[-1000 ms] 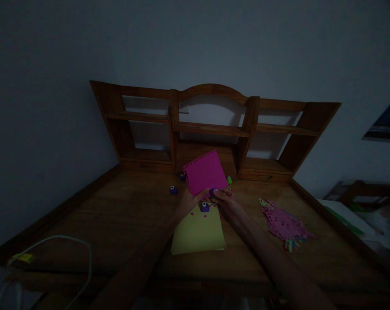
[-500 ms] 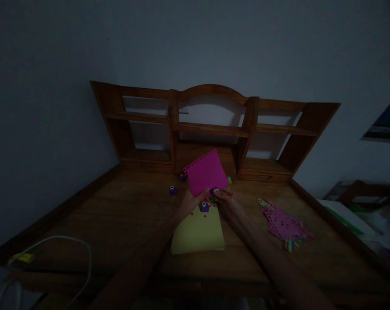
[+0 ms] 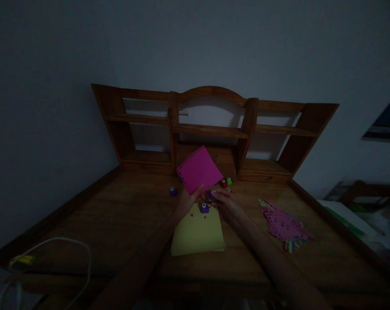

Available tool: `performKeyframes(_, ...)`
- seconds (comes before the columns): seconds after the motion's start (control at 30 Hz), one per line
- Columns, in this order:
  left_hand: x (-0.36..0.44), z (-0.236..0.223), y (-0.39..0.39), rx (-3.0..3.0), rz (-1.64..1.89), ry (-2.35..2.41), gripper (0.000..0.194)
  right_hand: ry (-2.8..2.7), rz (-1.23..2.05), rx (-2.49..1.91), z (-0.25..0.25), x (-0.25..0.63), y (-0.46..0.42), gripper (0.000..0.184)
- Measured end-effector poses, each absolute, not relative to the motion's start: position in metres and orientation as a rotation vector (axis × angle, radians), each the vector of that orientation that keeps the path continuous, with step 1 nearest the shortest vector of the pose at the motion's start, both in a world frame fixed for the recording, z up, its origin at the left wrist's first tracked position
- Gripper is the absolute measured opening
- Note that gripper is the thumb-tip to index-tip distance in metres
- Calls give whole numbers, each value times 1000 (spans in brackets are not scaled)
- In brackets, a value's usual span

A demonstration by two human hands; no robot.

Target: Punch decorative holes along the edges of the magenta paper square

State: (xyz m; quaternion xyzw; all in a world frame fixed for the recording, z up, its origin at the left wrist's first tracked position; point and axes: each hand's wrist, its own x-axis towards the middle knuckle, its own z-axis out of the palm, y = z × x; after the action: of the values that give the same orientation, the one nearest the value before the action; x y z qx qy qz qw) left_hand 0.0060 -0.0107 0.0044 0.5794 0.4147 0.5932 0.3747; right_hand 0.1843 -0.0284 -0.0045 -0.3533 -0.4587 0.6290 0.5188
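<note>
My left hand (image 3: 188,201) pinches the lower edge of a pink paper sheet (image 3: 199,169), which is raised and tilted above the desk. Small punched holes line its left and upper-left edges. My right hand (image 3: 226,199) grips a purple craft punch (image 3: 211,195) beside the sheet's lower right edge; whether paper sits in its slot I cannot tell. Under the hands, another purple punch (image 3: 204,208) stands on a stack of yellow paper (image 3: 198,232), with tiny pink cut-outs scattered around it.
A purple punch (image 3: 173,191) stands left of the hands. Red (image 3: 224,183) and green (image 3: 229,181) punches stand behind them. Punched pink sheets (image 3: 285,224) lie in a pile at right. A wooden shelf unit (image 3: 211,129) lines the back; a white cable (image 3: 88,258) hangs at lower left.
The pink sheet has shifted left and turned slightly, uncovering the red punch behind it. My right hand, with its purple punch, has moved slightly left and down.
</note>
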Motion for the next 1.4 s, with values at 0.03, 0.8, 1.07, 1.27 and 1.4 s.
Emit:
performKeyframes(0.03, 6, 4, -10, 1483, 1522, 1068, 28, -1105, 1518, -846, -4, 185, -28, 24)
performKeyframes(0.8, 6, 8, -14, 1492, 1472, 1106, 24, -1180, 1547, -848, 1, 185, -35, 27)
performKeyframes(1.07, 7, 2, -12, 1471, 1495, 1072, 28, -1086, 1530, -903, -7, 182, -28, 32)
performKeyframes(1.27, 7, 0, -11, 1455, 1524, 1079, 29, -964, 1564, -938, -13, 189, -15, 39)
performKeyframes(1.4, 7, 1, -11, 1435, 1519, 1101, 31, -930, 1577, -885, -15, 193, -12, 37)
